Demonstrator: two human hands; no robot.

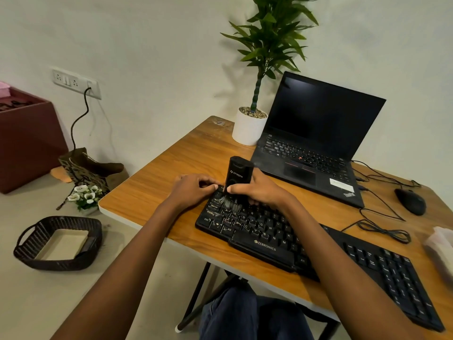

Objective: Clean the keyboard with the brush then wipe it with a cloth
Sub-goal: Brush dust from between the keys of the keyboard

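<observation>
Right hand clamped round an upright black plastic block-handled brush, its grey bristles down on the upper-left keys of a black plastic keyboard. Left hand is just beside it, fingers curled on that keyboard's far-left corner.
The keyboard lies slantwise from centre to lower right on an orange wood-grain table with a pale edge. Its front reads "ZEBRONICS"; the brush lettering is too blurred to read. Upper right: open black laptop marked "ThinkPad", white plant pot, black mouse. Right edge: pale cloth, blurred. Lower left, on grey floor: dark woven basket. Upper left, on pale wall: white socket plate.
</observation>
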